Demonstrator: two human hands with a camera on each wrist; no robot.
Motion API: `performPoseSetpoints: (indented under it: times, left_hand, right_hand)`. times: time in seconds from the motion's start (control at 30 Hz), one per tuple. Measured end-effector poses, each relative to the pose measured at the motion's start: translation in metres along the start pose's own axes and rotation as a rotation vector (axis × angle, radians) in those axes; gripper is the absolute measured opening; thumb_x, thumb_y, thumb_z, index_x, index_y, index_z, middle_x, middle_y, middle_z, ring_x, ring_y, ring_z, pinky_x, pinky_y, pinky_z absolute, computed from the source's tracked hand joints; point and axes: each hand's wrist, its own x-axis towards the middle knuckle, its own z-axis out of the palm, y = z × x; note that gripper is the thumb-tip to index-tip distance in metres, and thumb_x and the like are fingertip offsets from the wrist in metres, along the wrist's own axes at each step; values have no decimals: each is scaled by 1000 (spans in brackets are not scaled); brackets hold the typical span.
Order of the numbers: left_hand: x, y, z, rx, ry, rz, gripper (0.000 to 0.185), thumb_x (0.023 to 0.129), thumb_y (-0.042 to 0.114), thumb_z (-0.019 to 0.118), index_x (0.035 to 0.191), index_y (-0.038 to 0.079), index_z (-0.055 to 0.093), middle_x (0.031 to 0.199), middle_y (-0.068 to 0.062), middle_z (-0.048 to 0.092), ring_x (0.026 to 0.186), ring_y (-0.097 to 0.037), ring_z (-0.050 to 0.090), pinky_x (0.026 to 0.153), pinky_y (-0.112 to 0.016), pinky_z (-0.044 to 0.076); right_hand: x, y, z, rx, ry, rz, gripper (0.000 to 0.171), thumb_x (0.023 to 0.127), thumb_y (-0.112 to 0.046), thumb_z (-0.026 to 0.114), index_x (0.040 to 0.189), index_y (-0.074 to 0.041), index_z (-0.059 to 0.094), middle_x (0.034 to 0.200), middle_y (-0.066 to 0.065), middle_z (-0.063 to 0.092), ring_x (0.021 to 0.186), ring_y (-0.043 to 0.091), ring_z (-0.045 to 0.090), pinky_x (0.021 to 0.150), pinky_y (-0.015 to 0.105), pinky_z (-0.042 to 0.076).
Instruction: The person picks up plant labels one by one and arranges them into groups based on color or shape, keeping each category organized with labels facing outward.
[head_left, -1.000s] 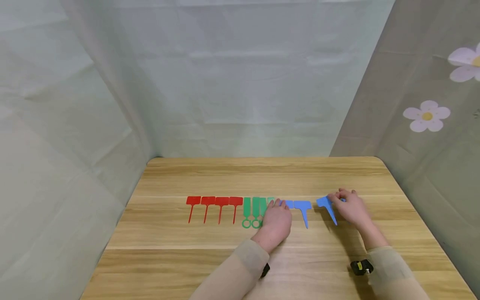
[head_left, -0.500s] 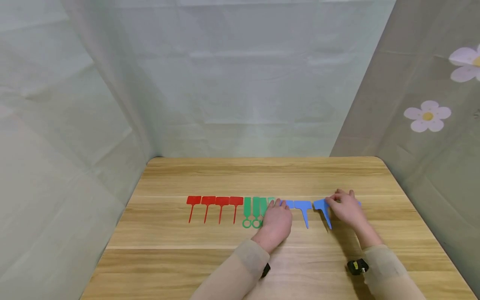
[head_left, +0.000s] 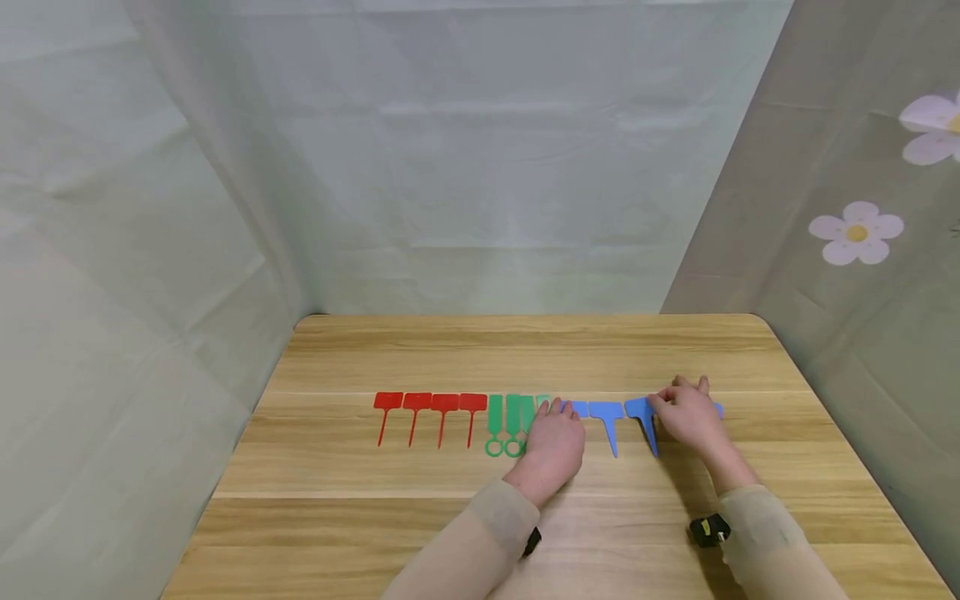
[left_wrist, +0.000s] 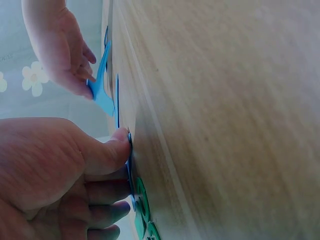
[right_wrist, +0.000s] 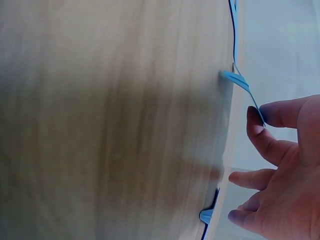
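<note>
My right hand (head_left: 690, 417) pinches a blue T-shaped plant label (head_left: 641, 411) between thumb and forefinger. In the right wrist view that label's stem (right_wrist: 236, 79) slants down towards the wood, and its far end sits close to the table. Left of it a second blue plant label (head_left: 607, 410) lies flat. My left hand (head_left: 555, 442) rests over the row, its fingertips on green and blue labels and partly hiding them. The left wrist view shows its thumb touching a blue label's edge. Part of another blue label (head_left: 719, 411) shows behind my right hand.
Several red T-shaped labels (head_left: 443, 403) lie side by side at the row's left. Green labels with rings (head_left: 495, 412) follow, some overlapping. The wooden table (head_left: 337, 533) is bounded by a pale cloth (head_left: 480, 208) at the back and sides.
My right hand has moved left with the pinched blue label, bringing it closer to the flat blue one and turning it straighter. My left hand has stayed in place.
</note>
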Motion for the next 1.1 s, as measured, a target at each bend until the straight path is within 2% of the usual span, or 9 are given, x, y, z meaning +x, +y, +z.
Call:
performPoseSetpoints:
  times: [0.23, 0.47, 0.63, 0.73, 1.1]
  left_hand:
    - [0, -1, 0, 6, 2, 2, 52, 107, 34, 63, 155, 16, 59, 163, 2, 51, 154, -19, 42, 126, -38, 33]
    - [-1, -1, 1, -1, 6, 5, 52, 107, 34, 64, 155, 15, 59, 163, 2, 51, 153, -19, 42, 126, -38, 33]
    - [0, -1, 0, -1, 14, 6, 51, 107, 33, 64, 154, 15, 60, 162, 1, 51, 153, -19, 43, 126, -38, 33]
    - [0, -1, 0, -1, 17, 8, 51, 107, 32, 64, 154, 14, 60, 162, 1, 51, 153, -20, 43, 126, -38, 33]
    - [1, -2, 2, 8, 27, 15, 50, 107, 33, 63, 153, 15, 61, 161, 1, 52, 152, -19, 44, 125, -38, 34]
  right_hand:
    - [0, -1, 1, -29, 6, -13, 39, 109, -28, 57, 105, 5, 78, 155, 50, 32, 143, 80, 3, 104, 92, 21]
    - [-1, 0, 3, -61, 37, -27, 39, 106, -28, 59, 101, 4, 79, 139, 41, 53, 142, 81, 7, 102, 93, 24]
    - [-2, 0, 4, -93, 28, -4, 41, 106, -32, 59, 102, 4, 78, 148, 45, 44, 144, 80, 5, 101, 94, 24]
    - [-2, 0, 4, -122, 24, 6, 42, 105, -34, 59, 103, 3, 77, 152, 49, 36, 143, 80, 4, 104, 91, 23]
    - [-3, 1, 4, -184, 45, 17, 42, 103, -39, 65, 96, 1, 75, 151, 54, 31, 141, 82, 2, 113, 84, 20]
